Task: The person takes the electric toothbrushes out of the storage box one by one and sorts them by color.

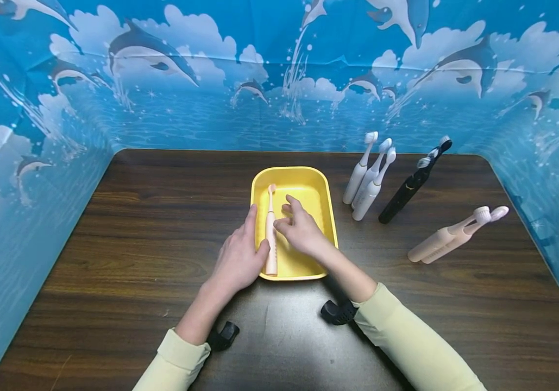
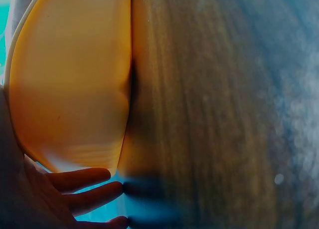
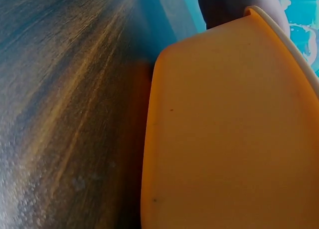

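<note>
A yellow tray [image 1: 315,198] sits in the middle of the table. One pale pink electric toothbrush [image 1: 270,239] lies lengthwise along the tray's left side, its brush head toward the far end. My left hand [image 1: 241,252] is at the tray's left edge, thumb near the toothbrush handle; its fingers [image 2: 89,196] look extended beside the outer wall in the left wrist view. Over the tray, just right of the toothbrush, my right hand [image 1: 303,231] holds nothing, fingers loosely bent. The tray's outer wall [image 3: 229,119] fills much of the right wrist view, which hides the fingertips.
Right of the tray stand several white electric toothbrushes [image 1: 368,198], black ones [image 1: 403,196] beside them, and two pale pink ones [image 1: 447,241] nearer the right edge. A blue dolphin-print sheet [image 1: 259,119] rises behind and beside the dark wooden table [image 1: 162,228].
</note>
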A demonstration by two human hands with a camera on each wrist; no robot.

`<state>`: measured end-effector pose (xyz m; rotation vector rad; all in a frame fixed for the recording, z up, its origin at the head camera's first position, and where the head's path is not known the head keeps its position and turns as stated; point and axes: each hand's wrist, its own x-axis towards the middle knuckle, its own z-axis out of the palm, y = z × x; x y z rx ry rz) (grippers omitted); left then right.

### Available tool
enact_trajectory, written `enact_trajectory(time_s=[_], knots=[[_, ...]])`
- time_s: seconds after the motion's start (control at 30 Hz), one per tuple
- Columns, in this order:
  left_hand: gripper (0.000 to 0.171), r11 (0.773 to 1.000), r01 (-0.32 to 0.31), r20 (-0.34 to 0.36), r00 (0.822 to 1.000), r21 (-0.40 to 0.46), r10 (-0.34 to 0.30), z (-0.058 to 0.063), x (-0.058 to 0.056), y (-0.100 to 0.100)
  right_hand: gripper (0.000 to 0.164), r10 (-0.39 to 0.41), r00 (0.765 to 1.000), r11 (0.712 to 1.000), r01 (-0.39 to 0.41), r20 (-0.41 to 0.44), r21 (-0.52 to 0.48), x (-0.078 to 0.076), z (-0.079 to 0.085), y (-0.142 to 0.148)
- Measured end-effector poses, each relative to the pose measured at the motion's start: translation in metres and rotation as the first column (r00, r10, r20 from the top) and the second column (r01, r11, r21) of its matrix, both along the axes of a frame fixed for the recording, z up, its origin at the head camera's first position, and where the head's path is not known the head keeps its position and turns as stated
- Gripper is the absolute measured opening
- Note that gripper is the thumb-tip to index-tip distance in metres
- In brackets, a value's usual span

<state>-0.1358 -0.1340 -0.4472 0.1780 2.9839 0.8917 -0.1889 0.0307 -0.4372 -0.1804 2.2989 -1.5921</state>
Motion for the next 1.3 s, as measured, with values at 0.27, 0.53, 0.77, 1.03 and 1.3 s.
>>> enact_trajectory(time_s=[0.27,0.53,0.77,1.03,1.3], knots=[[0.080,1.000,-0.001,0.012,1.000,0.004,0.001,0.001,0.000,-0.002,0.062,0.036,0.978,0.981,0.005,0.206,-0.191,-0.003,-0.001,-0.004],[0.080,1.000,0.003,0.024,1.000,0.007,-0.003,0.001,0.000,-0.001,0.063,0.139,0.936,0.980,-0.085,0.322,-0.178,-0.001,-0.001,-0.003],[0.076,1.000,0.012,0.008,1.000,0.014,-0.012,0.000,0.000,-0.002,0.045,0.243,0.922,0.963,-0.191,0.300,-0.192,0.000,-0.004,-0.003],[0.071,1.000,0.005,0.001,1.000,0.013,-0.005,-0.001,-0.001,-0.001,0.045,0.117,0.957,0.973,-0.056,0.266,-0.223,0.000,-0.002,-0.003],[0.071,1.000,0.005,0.015,1.000,0.018,-0.005,0.000,0.001,-0.001,0.055,-0.094,0.994,0.968,0.103,0.048,-0.229,0.004,0.009,0.008]])
